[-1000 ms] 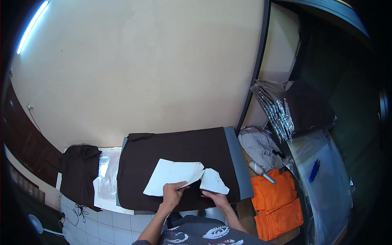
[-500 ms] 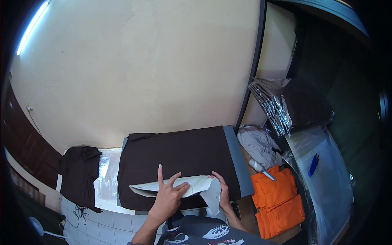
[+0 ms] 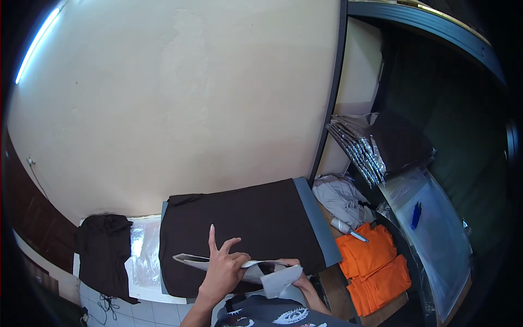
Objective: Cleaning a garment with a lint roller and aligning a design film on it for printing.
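A stiff white sheet (image 3: 280, 281), bent over with a flap hanging on the right, is held in front of my body. My left hand (image 3: 222, 271) grips its middle part, with the index finger pointing up and other fingers curled at the sheet. At its right end, my right hand (image 3: 298, 271) holds the edge, partly hidden by the flap. Beneath both hands lies a dark brown cloth (image 3: 234, 218), spread flat over a blue-grey board (image 3: 317, 223), whose right strip stays uncovered.
Left of the board, another dark garment (image 3: 103, 250) lies beside clear plastic (image 3: 146, 250). On the right are folded orange cloth (image 3: 376, 272), a crumpled grey cloth (image 3: 343, 201), a stack of plastic-wrapped dark garments (image 3: 376, 147) and a blue thread snipper (image 3: 416, 216) on plastic sheeting (image 3: 436, 245).
The white sheet has tilted and its right flap has swung up and toward the right. Both hands have stayed on it. The whole view has shifted slightly.
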`<state>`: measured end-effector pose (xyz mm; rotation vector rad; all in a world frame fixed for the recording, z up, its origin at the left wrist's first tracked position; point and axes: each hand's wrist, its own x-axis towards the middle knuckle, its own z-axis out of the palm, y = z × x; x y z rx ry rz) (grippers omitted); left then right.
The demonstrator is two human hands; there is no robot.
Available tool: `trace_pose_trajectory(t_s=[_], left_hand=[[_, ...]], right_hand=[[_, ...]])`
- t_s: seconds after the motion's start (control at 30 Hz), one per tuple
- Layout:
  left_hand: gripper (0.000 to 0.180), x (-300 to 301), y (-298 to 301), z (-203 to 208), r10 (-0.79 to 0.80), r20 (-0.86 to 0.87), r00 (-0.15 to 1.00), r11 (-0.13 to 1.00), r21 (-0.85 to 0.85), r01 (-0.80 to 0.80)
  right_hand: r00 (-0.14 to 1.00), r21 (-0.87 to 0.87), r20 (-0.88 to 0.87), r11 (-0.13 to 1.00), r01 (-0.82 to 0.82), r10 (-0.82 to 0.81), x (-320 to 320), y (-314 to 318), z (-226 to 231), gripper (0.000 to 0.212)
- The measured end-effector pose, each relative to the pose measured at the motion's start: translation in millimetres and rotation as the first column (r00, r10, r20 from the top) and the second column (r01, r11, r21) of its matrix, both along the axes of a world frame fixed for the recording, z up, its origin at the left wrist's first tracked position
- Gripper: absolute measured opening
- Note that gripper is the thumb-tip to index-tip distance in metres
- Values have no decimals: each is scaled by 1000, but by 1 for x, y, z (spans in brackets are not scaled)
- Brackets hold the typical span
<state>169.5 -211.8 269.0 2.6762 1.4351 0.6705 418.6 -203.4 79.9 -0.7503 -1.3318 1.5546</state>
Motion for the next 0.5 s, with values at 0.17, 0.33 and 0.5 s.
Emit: trace_pose_trajectory(t_s=[0.17,0.33,0.5], left_hand=[[24,-12,17,-15,33,143,989,999,22,-36],[48,-12,30,-6,81,152,985,991,90,-95],[96,0,31,-17,282,256,924,949,67,-309]], right_hand=[[981,-149,-196,988,-24,-6,-14,-4,-18,36],[895,-183,-446,981,-70,-20,-29,1,-10,39],[767,-556,-550,830,-41,-330,-47,0,-30,47]])
